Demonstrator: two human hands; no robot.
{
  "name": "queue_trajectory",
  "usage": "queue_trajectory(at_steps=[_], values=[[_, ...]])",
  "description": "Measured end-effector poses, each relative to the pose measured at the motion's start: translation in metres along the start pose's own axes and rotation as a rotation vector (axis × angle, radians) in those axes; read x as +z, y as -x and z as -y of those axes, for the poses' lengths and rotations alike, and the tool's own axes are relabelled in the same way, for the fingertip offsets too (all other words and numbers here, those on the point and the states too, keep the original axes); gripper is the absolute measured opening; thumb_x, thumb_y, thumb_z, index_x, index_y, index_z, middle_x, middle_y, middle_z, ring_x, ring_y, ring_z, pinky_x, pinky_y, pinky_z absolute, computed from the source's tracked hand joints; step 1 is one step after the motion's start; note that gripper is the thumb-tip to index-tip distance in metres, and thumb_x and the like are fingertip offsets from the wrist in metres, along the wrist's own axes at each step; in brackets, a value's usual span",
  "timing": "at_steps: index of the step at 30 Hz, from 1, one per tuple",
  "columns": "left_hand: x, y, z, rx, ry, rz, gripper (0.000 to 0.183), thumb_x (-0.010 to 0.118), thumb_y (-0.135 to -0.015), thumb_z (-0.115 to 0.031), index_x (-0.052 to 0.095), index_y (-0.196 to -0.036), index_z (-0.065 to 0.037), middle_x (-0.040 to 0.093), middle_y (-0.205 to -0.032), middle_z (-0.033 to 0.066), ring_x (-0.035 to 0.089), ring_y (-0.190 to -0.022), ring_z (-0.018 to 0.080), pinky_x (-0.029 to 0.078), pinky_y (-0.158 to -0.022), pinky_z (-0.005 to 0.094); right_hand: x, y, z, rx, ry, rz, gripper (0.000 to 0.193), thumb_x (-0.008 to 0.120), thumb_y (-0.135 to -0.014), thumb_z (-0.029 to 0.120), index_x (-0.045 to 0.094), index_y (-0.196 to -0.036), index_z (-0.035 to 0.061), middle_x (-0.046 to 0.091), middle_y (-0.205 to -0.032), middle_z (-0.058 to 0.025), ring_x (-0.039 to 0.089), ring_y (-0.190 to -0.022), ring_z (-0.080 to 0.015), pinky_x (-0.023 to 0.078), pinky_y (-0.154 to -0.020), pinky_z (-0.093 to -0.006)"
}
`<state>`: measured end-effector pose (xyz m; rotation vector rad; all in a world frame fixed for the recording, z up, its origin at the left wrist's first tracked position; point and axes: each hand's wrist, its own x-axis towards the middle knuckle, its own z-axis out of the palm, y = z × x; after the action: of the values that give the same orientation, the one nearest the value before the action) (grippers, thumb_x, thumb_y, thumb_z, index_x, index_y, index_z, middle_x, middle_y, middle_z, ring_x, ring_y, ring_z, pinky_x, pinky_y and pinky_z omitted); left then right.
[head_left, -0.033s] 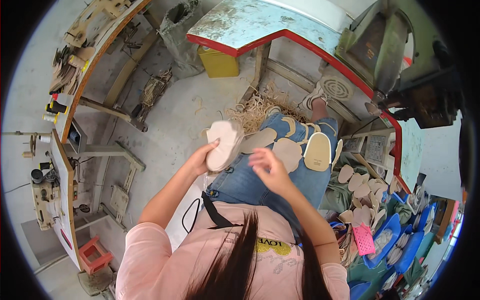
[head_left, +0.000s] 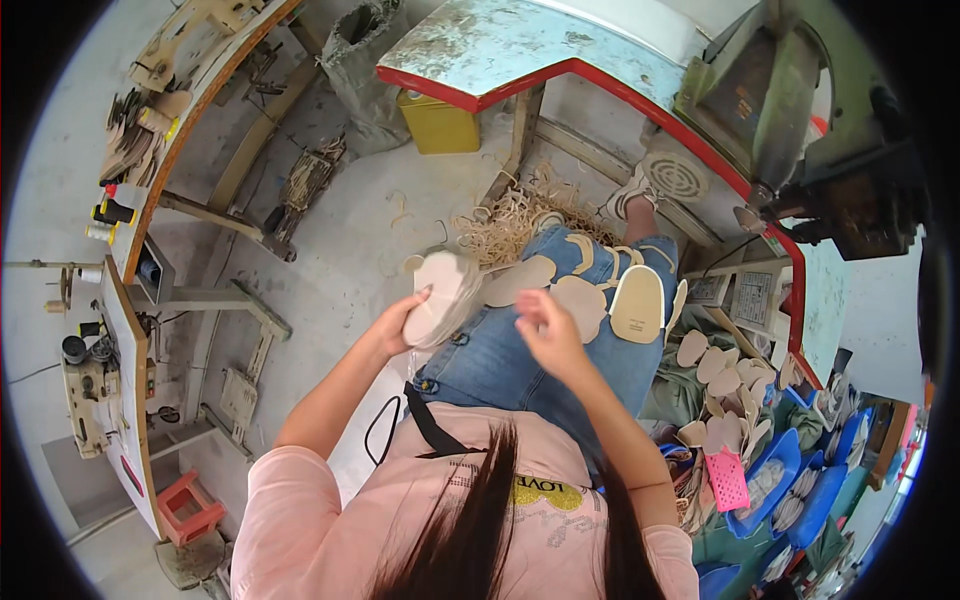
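Observation:
My left hand is closed around the edge of a stack of beige insole-shaped pieces, thumb on top. The stack is held above my left thigh, and its outline is somewhat blurred. Over my lap, to the right of the stack, my right hand has its fingers apart and slightly curled, holding nothing. Loose beige pieces lie on my jeans: one long piece beside the stack, a wider one just beyond my right hand, and a pale-rimmed insole farther right.
Curled beige trimmings are heaped on the floor by my foot. Ahead stands a red-edged worktable, with a dark machine at right. More cut pieces and blue bins sit on my right. A red stool stands at left.
The stack in my left hand has tilted and dropped slightly. My right hand has shifted a little to the right, away from the stack.

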<state>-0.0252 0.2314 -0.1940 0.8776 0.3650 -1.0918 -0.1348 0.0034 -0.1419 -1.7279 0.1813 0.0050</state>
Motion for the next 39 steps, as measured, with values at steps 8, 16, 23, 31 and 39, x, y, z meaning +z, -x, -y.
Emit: queue_trajectory(at_steps=[8,16,23,31,39], values=[[-0.136,-0.040,0.073,-0.153,-0.214,-0.342,0.044,0.056,-0.075,-0.031,0.049,-0.108,-0.003,0.055,-0.103,0.0130,0.054,-0.093,0.0221,0.043,-0.081,0.0338,-0.004,-0.078,-0.050,0.032,1.049,-0.084,0.033,0.065,-0.066,0.022,0.054,-0.088,-0.0001,0.053,-0.089,-0.0147,0.049,-0.086,-0.0311,0.040,-0.076,-0.0394],[-0.108,-0.045,0.085,0.137,-1.999,-0.904,0.059,0.046,-0.074,-0.048,0.052,-0.106,0.000,0.034,-0.127,0.0158,0.027,-0.120,0.0312,0.021,-0.092,0.0561,0.001,-0.095,-0.059,0.320,0.900,-0.172,0.036,0.068,-0.062,0.017,0.054,-0.092,0.0016,0.054,-0.092,-0.0151,0.054,-0.082,-0.0331,0.046,-0.069,-0.0353],[-0.072,-0.049,0.057,0.250,-2.241,-0.347,0.026,0.057,-0.071,-0.028,0.063,-0.080,-0.004,0.049,-0.110,0.0143,0.040,-0.107,0.0335,0.031,-0.085,0.0503,-0.077,-0.021,-0.006,0.252,-0.097,0.257,0.042,0.058,-0.064,-0.005,0.052,-0.105,0.0029,0.055,-0.097,-0.0031,0.051,-0.088,-0.0111,0.042,-0.076,-0.0244],[0.079,-0.060,0.037,1.031,-1.247,-0.029,0.020,0.058,-0.075,-0.019,0.058,-0.081,0.000,0.060,-0.073,0.0082,0.056,-0.066,0.0240,0.043,-0.063,0.0311,-0.090,0.059,0.005,0.153,0.055,0.266,0.045,0.053,-0.069,-0.004,0.048,-0.113,0.0023,0.052,-0.108,-0.0035,0.048,-0.094,-0.0100,0.037,-0.082,-0.0216],[0.190,-0.059,0.000,0.049,-1.175,0.603,0.022,0.059,-0.078,-0.016,0.058,-0.092,0.001,0.059,-0.076,-0.0003,0.051,-0.071,0.0036,0.043,-0.064,0.0200,-0.111,0.098,0.037,0.126,-0.022,0.068,0.043,0.053,-0.068,-0.005,0.053,-0.109,0.0053,0.055,-0.100,-0.0019,0.048,-0.084,-0.0079,0.038,-0.073,-0.0203]])
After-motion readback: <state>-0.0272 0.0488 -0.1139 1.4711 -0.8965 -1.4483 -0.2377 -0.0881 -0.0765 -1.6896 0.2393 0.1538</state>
